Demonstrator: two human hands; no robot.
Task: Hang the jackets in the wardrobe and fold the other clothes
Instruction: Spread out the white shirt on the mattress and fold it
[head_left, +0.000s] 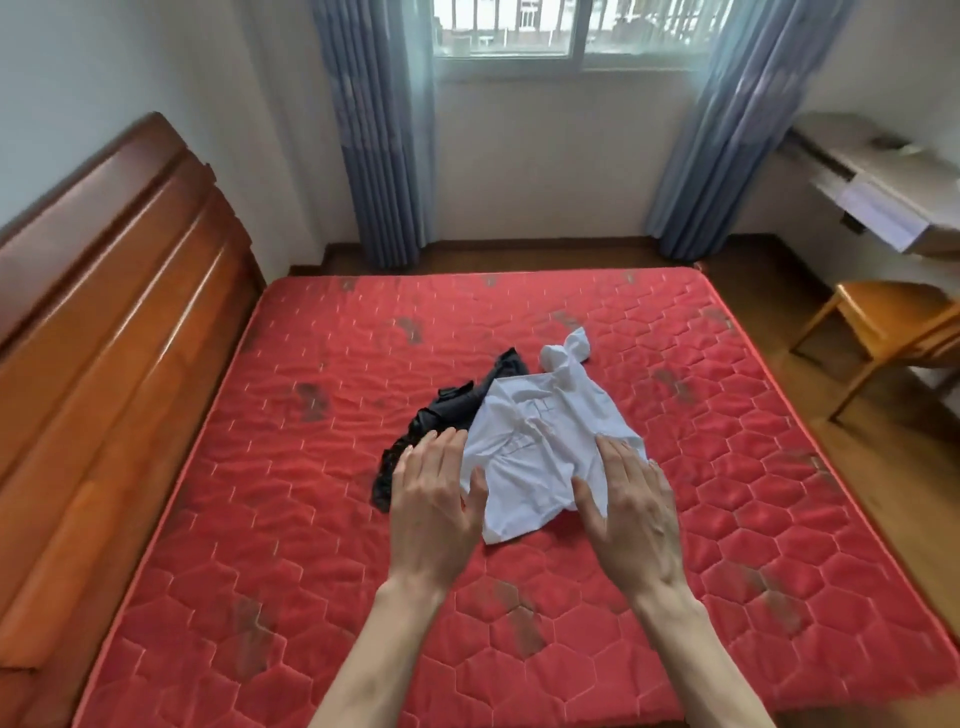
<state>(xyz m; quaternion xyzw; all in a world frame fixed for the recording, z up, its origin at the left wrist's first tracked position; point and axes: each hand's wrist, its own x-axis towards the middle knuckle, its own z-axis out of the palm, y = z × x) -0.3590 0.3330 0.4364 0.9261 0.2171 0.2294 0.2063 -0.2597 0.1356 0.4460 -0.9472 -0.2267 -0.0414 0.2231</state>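
A person's two bare hands press down on a white shirt (545, 447) lying crumpled near the middle of a red quilted mattress (311, 467). The left hand (434, 499) lies flat with fingers spread on the shirt's left edge; the right hand (631, 501) lies flat and open on its right side. Neither hand pinches or lifts the cloth. A black garment (447, 415) lies bunched, touching the shirt's left side and partly under it.

The folding appears to be at an early stage: the shirt is not yet squared, one sleeve trails in a twist toward the far side of the bed, and the black garment looks untouched. No folded pile is visible, and no jackets or wardrobe appear in view, so the hanging step cannot be judged.

What kind of garment the black piece is cannot be made out. A desk (883, 176) and a wooden chair (883, 317) are cut off at the right edge.
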